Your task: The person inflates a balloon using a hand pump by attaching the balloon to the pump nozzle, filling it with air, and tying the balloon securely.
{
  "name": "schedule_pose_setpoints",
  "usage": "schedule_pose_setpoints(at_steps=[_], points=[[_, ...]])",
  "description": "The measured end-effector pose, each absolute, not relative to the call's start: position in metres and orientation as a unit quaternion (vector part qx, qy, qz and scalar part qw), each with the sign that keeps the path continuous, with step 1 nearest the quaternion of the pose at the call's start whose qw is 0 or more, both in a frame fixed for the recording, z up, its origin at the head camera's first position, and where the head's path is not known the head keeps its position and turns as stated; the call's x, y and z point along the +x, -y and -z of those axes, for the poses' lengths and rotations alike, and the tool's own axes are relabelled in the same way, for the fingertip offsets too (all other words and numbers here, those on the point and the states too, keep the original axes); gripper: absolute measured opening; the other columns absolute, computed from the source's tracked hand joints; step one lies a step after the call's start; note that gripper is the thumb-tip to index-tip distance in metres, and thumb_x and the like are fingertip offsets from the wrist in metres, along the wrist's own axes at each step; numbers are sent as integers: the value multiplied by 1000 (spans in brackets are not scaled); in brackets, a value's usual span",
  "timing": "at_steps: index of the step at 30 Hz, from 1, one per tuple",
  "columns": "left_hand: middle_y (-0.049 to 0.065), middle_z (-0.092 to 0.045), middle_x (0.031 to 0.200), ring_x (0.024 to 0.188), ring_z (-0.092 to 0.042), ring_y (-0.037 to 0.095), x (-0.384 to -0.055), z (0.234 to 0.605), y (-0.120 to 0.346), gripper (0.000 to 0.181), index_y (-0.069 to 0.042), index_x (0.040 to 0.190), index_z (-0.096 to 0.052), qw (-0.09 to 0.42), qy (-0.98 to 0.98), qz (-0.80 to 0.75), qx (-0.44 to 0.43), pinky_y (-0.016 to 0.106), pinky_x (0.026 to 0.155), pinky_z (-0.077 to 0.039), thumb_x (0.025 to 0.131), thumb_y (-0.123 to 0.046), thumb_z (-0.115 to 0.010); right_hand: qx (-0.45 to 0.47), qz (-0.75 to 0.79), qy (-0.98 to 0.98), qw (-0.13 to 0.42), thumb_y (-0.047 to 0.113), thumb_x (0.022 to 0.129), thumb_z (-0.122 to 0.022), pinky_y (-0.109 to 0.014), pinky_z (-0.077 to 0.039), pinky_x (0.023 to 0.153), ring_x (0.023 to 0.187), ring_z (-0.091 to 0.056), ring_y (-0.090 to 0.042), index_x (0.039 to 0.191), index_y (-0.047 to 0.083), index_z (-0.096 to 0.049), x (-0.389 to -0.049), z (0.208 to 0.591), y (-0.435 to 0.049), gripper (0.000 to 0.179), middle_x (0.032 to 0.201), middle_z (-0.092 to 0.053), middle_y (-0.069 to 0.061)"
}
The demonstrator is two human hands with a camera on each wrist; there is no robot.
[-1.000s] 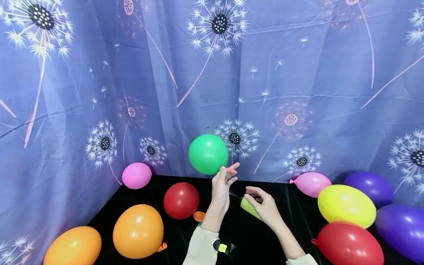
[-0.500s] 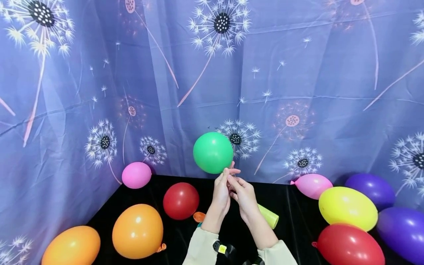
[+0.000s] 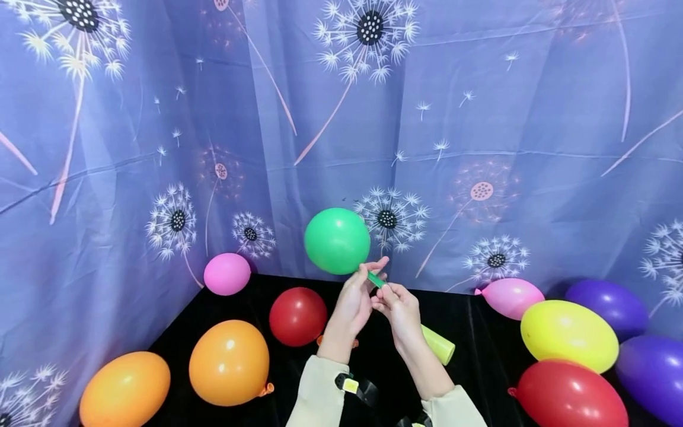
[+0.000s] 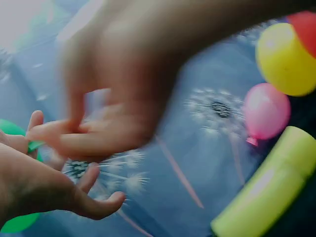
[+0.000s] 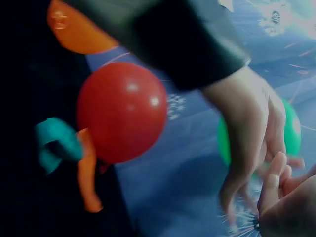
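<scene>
An inflated green balloon point(image 3: 337, 241) is held up in front of the curtain. My left hand point(image 3: 352, 301) pinches it at the base of its neck, other fingers stretched out to the right. The thumb and fingers of my right hand point(image 3: 399, 311) grip the far end of the neck, which runs stretched between both hands as a short green strip point(image 3: 376, 279). In the left wrist view the right hand point(image 4: 123, 94) is blurred. Behind the right forearm lies a yellow-green cylinder point(image 3: 439, 345), partly hidden in the head view.
Left on the black cloth are orange balloons point(image 3: 229, 363), a red balloon point(image 3: 298, 316) and a pink one point(image 3: 227, 274). Limp teal point(image 5: 57, 143) and orange balloons point(image 5: 88, 173) lie beside the red one. Yellow point(image 3: 569, 336), red, pink and purple balloons crowd the right side.
My right hand has let go of the yellow-green cylinder and come left to the green balloon's neck. It now draws the neck out to the lower right, while the left hand keeps its pinch.
</scene>
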State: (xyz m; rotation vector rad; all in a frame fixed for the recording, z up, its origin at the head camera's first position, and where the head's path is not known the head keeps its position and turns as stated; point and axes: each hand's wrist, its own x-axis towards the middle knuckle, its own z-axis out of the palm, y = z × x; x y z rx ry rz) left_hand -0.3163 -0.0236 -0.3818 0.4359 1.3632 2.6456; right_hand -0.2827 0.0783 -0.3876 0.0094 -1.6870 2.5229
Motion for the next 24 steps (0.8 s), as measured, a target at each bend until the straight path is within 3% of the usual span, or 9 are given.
schedule_pose_setpoints(at_steps=[3, 5, 11, 15, 18, 24], points=[[-2, -66, 129, 116, -48, 16, -317, 378, 36, 42, -26, 90, -66, 62, -438, -883, 155, 55, 114, -15, 107, -29, -27, -17, -832, 552, 50, 0, 97, -50, -14, -53, 63, 62, -61, -1, 82, 8, -59, -273, 399, -92, 20, 67, -61, 8], [-10, -70, 113, 111, -49, 14, -318, 377, 42, 44, -27, 87, -65, 52, -451, -878, 152, 60, 110, -13, 108, -28, -27, -31, -837, 545, 43, -3, 96, -50, -14, -53, 63, 61, -62, -1, 80, 10, -60, -268, 406, -104, 23, 66, -62, 8], [-14, -70, 93, 101, -53, 8, -317, 376, 39, 43, -25, 83, -66, 65, -498, -850, 156, 43, 96, -23, 107, -28, -31, -77, -835, 543, 44, -6, 94, -47, -13, -52, 63, 60, -61, -1, 74, 16, -62, -268, 412, -148, 34, 63, -63, 9], [-13, -69, 94, 104, -54, 10, -316, 378, 26, 40, -24, 85, -64, 100, -535, -822, 169, 44, 98, -24, 107, -29, -31, -96, -825, 555, 45, -5, 95, -44, -12, -53, 65, 61, -62, -1, 71, 18, -63, -274, 402, -174, 39, 63, -63, 10], [-11, -66, 95, 103, -55, 11, -313, 378, 20, 36, -23, 92, -62, 126, -549, -805, 185, 46, 98, -31, 107, -30, -30, -93, -815, 570, 44, -4, 96, -43, -13, -54, 66, 62, -63, -1, 72, 18, -63, -278, 391, -188, 38, 64, -63, 10], [-10, -60, 89, 85, -52, 11, -306, 373, 9, 34, -19, 108, -60, 159, -530, -809, 200, 40, 90, -49, 108, -31, -28, -82, -787, 609, 55, 1, 99, -45, -13, -55, 67, 63, -64, 0, 100, 1, -59, -282, 369, -206, 14, 67, -64, 10]])
